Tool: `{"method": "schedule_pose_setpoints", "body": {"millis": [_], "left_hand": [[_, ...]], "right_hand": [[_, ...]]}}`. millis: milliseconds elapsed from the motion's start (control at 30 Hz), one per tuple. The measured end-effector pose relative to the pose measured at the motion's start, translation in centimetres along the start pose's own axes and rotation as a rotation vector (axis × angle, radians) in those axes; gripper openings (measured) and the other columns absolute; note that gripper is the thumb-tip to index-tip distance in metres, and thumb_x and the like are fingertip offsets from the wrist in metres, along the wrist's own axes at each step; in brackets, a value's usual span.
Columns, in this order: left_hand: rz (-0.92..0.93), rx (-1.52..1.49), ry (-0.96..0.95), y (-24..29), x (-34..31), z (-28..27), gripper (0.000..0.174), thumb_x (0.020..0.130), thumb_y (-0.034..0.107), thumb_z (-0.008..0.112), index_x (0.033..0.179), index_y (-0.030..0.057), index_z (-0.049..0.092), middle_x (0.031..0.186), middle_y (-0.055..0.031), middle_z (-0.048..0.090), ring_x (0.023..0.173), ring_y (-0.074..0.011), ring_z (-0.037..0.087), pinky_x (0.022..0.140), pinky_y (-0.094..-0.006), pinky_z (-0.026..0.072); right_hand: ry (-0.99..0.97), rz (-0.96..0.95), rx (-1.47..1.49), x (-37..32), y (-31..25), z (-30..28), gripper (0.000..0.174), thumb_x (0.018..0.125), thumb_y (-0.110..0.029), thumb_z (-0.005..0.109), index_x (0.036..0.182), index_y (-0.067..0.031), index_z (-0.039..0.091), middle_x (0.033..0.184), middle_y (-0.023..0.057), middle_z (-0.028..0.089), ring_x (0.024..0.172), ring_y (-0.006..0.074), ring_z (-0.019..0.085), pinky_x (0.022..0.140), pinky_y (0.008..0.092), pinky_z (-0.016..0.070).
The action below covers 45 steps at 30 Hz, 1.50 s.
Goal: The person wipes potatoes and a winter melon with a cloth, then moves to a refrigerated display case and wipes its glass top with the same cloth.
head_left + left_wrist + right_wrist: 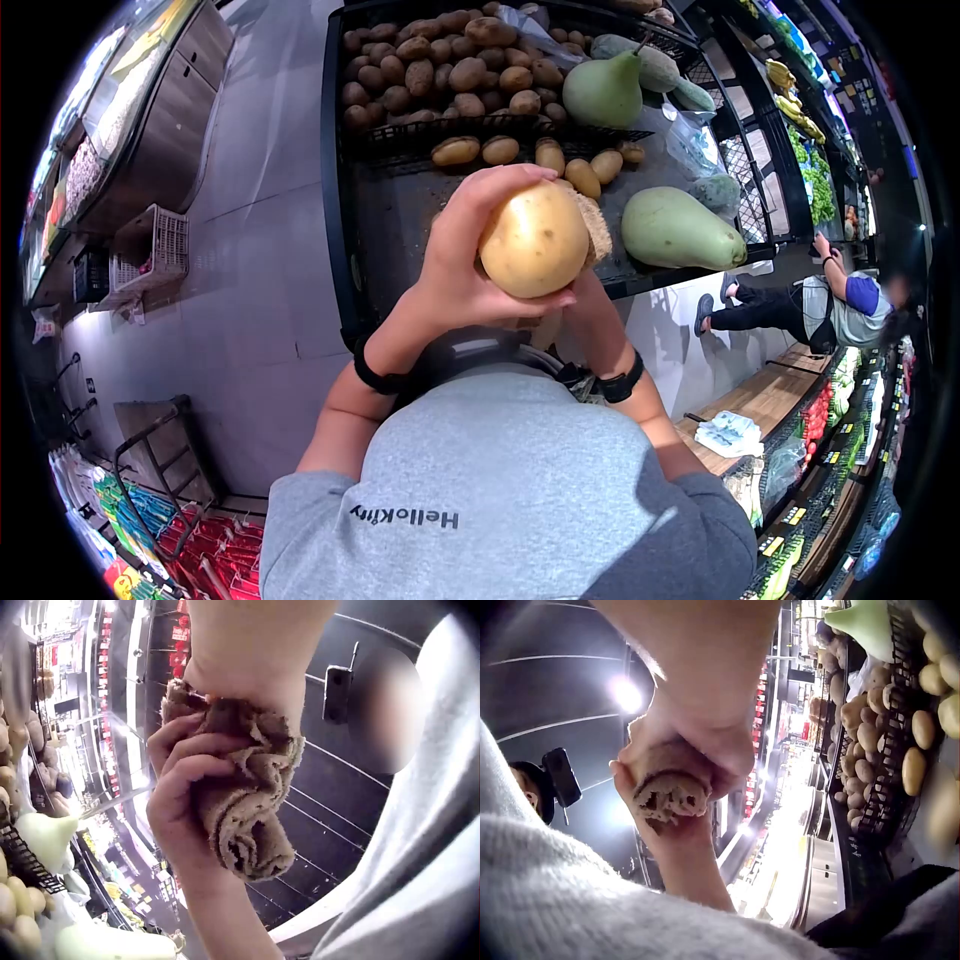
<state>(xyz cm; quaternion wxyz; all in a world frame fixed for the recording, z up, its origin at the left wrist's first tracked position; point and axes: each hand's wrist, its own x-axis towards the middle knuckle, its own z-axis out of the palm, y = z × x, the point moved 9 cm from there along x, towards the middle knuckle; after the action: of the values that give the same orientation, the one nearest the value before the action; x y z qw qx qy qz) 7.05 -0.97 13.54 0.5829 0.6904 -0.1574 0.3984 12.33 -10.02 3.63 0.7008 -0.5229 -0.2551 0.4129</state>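
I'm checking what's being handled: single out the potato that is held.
It is the round, pale yellow potato in the left grip; the other potatoes lie in the black display stand, out of hand.

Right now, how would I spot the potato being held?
Find the black produce bin with brown potatoes heaped at its far end. On this side of them, the left hand grips the potato: round, pale yellow, with brown specks. It alone is in a hand, not in the bin.

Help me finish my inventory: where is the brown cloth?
In the head view, the brown cloth shows just right of the large yellow potato, held in the right hand.
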Motion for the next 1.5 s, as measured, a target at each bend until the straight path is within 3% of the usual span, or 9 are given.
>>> {"method": "schedule_pose_setpoints", "body": {"millis": [300, 333, 633, 700, 733, 900, 1067, 1100, 1500], "left_hand": [[-0.236, 0.074, 0.097, -1.3, -0.7, -2.5, 0.083, 0.05, 0.027, 0.085, 0.112, 0.0011, 0.037, 0.101, -0.0147, 0.055, 0.095, -0.0218, 0.057, 0.081, -0.0307, 0.0472], [-0.272, 0.076, 0.068, -1.6, -0.8, -2.6, 0.081, 0.051, 0.027, 0.085, 0.112, 0.001, 0.038, 0.097, -0.0141, 0.056, 0.093, -0.0213, 0.058, 0.079, -0.0306, 0.0478], [-0.479, -0.276, 0.003, -3.5, -1.4, -1.3, 0.074, 0.059, 0.033, 0.077, 0.115, -0.0003, 0.044, 0.104, -0.01, 0.054, 0.094, -0.017, 0.054, 0.083, -0.0291, 0.0423], [-0.543, -0.391, 0.047, -4.9, -2.2, -1.9, 0.077, 0.062, 0.039, 0.073, 0.119, -0.0019, 0.042, 0.108, -0.0116, 0.053, 0.098, -0.018, 0.053, 0.084, -0.0296, 0.0422], [-0.581, -0.495, 0.089, -5.7, -2.7, -2.1, 0.078, 0.063, 0.043, 0.071, 0.119, -0.0028, 0.041, 0.108, -0.0124, 0.053, 0.098, -0.0184, 0.054, 0.084, -0.0298, 0.0427], [-0.635, -0.652, 0.136, -6.9, -3.2, -3.0, 0.088, 0.066, 0.055, 0.062, 0.124, -0.0038, 0.033, 0.105, -0.0176, 0.054, 0.086, -0.0235, 0.06, 0.059, -0.0332, 0.0544], [-0.601, -0.569, 0.115, -6.5, -3.2, -1.7, 0.078, 0.069, 0.051, 0.063, 0.119, -0.0041, 0.041, 0.107, -0.0118, 0.054, 0.097, -0.0174, 0.053, 0.084, -0.0295, 0.0419], [-0.583, -0.594, 0.134, -6.2, -3.0, -1.6, 0.076, 0.069, 0.048, 0.064, 0.119, -0.0042, 0.041, 0.107, -0.0114, 0.054, 0.098, -0.0168, 0.052, 0.084, -0.0295, 0.0415], [-0.641, -0.422, -0.141, -4.2, -2.1, -0.9, 0.063, 0.067, 0.032, 0.068, 0.114, -0.0039, 0.047, 0.099, -0.0097, 0.057, 0.088, -0.0146, 0.055, 0.079, -0.0265, 0.044]], "right_hand": [[0.244, -0.149, 0.457, -1.2, -1.5, -2.8, 0.08, 0.07, -0.04, 0.071, 0.128, -0.0032, 0.03, 0.125, 0.0093, 0.041, 0.114, 0.0217, 0.043, 0.096, 0.0372, 0.0375], [0.206, -0.2, 0.273, -1.4, -2.4, -2.2, 0.083, 0.077, -0.058, 0.053, 0.133, -0.0036, 0.024, 0.132, 0.0125, 0.034, 0.12, 0.0258, 0.037, 0.1, 0.0402, 0.0323], [0.187, -0.48, -0.016, -2.4, -8.3, -0.7, 0.077, 0.082, -0.058, 0.043, 0.133, -0.0045, 0.021, 0.132, 0.0133, 0.033, 0.122, 0.0266, 0.033, 0.101, 0.0413, 0.0296], [0.473, -0.475, -0.765, -3.3, -8.0, -3.2, 0.07, 0.085, -0.053, 0.042, 0.132, -0.0042, 0.025, 0.13, 0.013, 0.034, 0.12, 0.0258, 0.035, 0.1, 0.0403, 0.0299], [0.369, -0.363, -0.041, -2.1, -8.4, -1.9, 0.064, 0.087, -0.05, 0.041, 0.13, -0.004, 0.028, 0.129, 0.0125, 0.037, 0.118, 0.0246, 0.038, 0.1, 0.0393, 0.0295], [0.536, -0.455, 0.146, -1.8, -9.3, -4.1, 0.067, 0.085, -0.053, 0.043, 0.129, -0.0034, 0.03, 0.124, 0.0115, 0.042, 0.113, 0.024, 0.043, 0.096, 0.039, 0.035], [0.09, -0.733, -0.891, 0.6, -10.8, 6.7, 0.06, 0.078, -0.027, 0.063, 0.126, -0.001, 0.038, 0.131, 0.0133, 0.037, 0.122, 0.025, 0.033, 0.102, 0.0355, 0.0242], [0.058, -0.725, -0.802, 0.7, -10.2, 6.4, 0.071, 0.068, -0.022, 0.07, 0.129, -0.0084, 0.036, 0.131, 0.0182, 0.03, 0.121, 0.0365, 0.03, 0.101, 0.0416, 0.0238], [0.248, -0.318, -0.069, 2.0, -8.9, 1.1, 0.028, 0.081, -0.006, 0.061, 0.106, 0.0014, 0.053, 0.102, 0.0088, 0.058, 0.093, 0.0149, 0.055, 0.084, 0.0261, 0.0433]]}}
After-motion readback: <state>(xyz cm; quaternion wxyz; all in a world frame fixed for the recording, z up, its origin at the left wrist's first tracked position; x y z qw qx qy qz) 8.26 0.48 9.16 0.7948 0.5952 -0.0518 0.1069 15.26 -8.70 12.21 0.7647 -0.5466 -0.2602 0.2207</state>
